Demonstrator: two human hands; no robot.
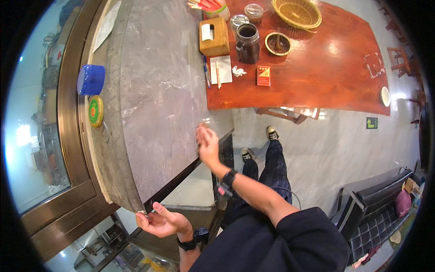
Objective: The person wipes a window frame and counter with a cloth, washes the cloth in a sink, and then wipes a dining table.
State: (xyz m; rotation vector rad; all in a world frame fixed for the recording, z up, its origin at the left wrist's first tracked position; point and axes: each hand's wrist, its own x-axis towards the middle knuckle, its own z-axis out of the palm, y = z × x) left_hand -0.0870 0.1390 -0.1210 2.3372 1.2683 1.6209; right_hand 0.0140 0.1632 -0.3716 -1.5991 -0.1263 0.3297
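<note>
A grey stone-patterned counter top (159,95) lies before me. My left hand (163,221) is palm up just off its near corner, thumb apart from the curled fingers. A small pale bit shows by the fingertips at the corner; I cannot tell what it is. Motion blurs my right hand (208,144), which is at the counter's right edge; whether anything is in it does not show. Both wrists wear black bands.
On the left ledge are a blue plastic container (91,80) and a green-and-gold round lid (96,111). A red wooden table (316,78) bears a tissue box (214,46), a dark jar (247,51), a bowl (278,44), a cigarette pack (263,75) and a wicker basket (299,13). A black bench (377,217) stands right.
</note>
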